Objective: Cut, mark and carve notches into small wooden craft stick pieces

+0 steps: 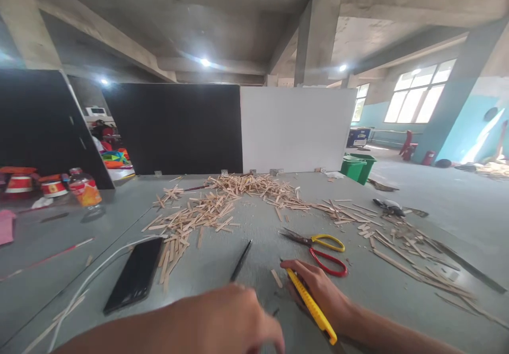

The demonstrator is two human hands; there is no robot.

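Observation:
My right hand [318, 285] is closed on a yellow utility knife [312, 303], whose body slants down toward the lower right. At the bottom middle, my left hand [234, 319] reaches across with its fingers bent downward. Those fingers are blurred and partly cut off by the frame, so what they hold cannot be seen. A small wooden strip [277, 278] lies just left of my right hand. Scissors [314, 240] with one yellow and one red handle rest beyond that hand, blades pointing left. Between my hands and the pile lies a black pen [242, 260].
Cut wooden strips [210, 205] are heaped across the grey table [254, 229]. A black phone [137, 274] with a white cable [93, 277] lies at left, near a drink bottle [85, 187]. Long strips [417, 269] spread right. Black and white panels [294, 131] stand behind; green bins [358, 167] are beyond.

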